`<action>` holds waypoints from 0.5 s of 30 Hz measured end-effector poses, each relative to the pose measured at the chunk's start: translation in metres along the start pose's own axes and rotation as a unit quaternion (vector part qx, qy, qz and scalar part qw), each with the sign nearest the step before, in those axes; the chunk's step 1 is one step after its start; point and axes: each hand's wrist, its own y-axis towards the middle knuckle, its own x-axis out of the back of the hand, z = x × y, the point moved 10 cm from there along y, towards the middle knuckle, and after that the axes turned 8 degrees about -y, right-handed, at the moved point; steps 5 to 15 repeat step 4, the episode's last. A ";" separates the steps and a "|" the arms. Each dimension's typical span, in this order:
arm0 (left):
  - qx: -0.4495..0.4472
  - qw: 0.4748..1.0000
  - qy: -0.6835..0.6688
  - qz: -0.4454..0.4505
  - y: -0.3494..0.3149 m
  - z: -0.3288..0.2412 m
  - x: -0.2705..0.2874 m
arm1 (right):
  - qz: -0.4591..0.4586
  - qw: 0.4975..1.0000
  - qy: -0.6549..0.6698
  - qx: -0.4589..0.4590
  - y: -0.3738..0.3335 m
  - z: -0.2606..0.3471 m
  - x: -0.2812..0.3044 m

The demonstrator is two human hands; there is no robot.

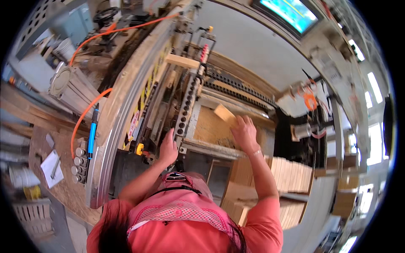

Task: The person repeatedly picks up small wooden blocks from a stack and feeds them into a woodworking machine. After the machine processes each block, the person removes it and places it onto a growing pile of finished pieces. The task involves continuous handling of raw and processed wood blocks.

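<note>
My right hand (244, 134) is closed on one end of a short pale wooden block (225, 114). The block tilts up to the left above a dusty wooden bed (211, 127) in the machine. My left hand (168, 151) is beside the near end of a dark-holed metal rail (184, 116), its fingers pointing forward and nothing visible in them. Whether it touches the rail, I cannot tell. Another wooden piece (182, 61) lies across the rails farther away.
Stacked wooden boards (289, 175) stand by my right arm. A lit screen (289, 14) hangs at the upper right. An orange hose (84, 116) and a blue tool (92, 137) are on the left, near a side table with paper (51, 168). A yellow knob (140, 149) sits near my left hand.
</note>
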 end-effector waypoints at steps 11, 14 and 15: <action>0.034 0.999 0.031 0.008 -0.008 0.006 0.008 | 0.048 0.991 0.052 0.114 0.161 0.049 -0.073; 0.034 0.999 0.031 0.008 -0.008 0.006 0.008 | 0.048 0.991 0.052 0.114 0.161 0.049 -0.073; 0.034 0.999 0.031 0.008 -0.008 0.006 0.008 | 0.048 0.991 0.052 0.114 0.161 0.049 -0.073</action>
